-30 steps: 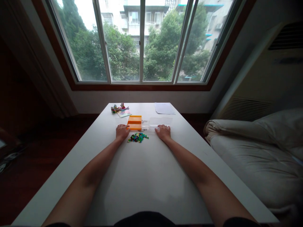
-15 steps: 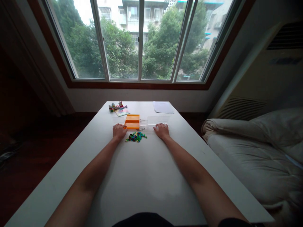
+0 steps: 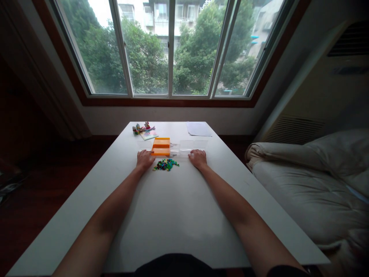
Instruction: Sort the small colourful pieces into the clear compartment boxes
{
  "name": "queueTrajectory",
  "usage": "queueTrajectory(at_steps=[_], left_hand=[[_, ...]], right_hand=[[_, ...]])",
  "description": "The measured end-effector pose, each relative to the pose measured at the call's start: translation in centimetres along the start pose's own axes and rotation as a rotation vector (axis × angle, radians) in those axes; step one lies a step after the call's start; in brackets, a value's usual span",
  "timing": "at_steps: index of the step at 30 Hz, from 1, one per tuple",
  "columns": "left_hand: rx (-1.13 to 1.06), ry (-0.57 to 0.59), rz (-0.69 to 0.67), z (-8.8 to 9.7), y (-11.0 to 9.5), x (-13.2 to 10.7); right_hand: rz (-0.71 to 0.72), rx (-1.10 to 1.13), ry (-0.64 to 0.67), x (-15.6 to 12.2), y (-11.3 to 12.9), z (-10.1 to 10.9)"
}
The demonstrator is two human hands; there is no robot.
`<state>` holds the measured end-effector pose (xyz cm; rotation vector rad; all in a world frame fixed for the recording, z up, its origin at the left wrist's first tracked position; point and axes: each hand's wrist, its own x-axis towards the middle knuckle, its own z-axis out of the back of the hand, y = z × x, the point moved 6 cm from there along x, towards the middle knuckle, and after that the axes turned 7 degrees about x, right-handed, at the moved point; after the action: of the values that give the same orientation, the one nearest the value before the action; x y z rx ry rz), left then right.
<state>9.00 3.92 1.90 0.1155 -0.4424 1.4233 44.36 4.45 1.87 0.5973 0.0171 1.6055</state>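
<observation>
both arms reach straight out over the white table [image 3: 178, 215], elbows only slightly bent, spreading wide near the body and drawing in toward the hands. the left arm [image 3: 108, 213] slants up and inward; the right arm [image 3: 240, 209] mirrors it. the left hand [image 3: 145, 159] lies palm down with fingers loosely curved, at the left near corner of the orange tray [image 3: 161, 146] and in front of a clear box [image 3: 144, 145]. the right hand [image 3: 198, 158] is also palm down, fingers bent at the near edge of another clear box [image 3: 193, 144], its thumb side turned inward. whether either hand grips anything, i cannot tell. the hands are well apart, and the pile of small bricks [image 3: 166, 165] lies between them, just in front of the tray and nearer the left hand.
</observation>
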Motion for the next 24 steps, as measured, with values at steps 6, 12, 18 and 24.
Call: queueTrajectory(at_steps=[6, 12, 18, 24], left_hand=[[0.006, 0.006, 0.003, -0.2, 0.1, 0.1], [-0.009, 0.015, -0.001, -0.4, 0.1, 0.1], [-0.028, 0.070, -0.003, -0.9, 0.7, 0.3], [-0.040, 0.108, -0.020, -1.3, 1.5, 0.7]], right_hand=[[0.002, 0.027, -0.007, 0.1, 0.0, 0.1], [-0.008, 0.021, 0.001, 0.1, 0.0, 0.3], [-0.005, 0.023, -0.002, 0.1, -0.2, 0.3], [-0.027, 0.030, -0.033, 0.1, -0.6, 0.0]])
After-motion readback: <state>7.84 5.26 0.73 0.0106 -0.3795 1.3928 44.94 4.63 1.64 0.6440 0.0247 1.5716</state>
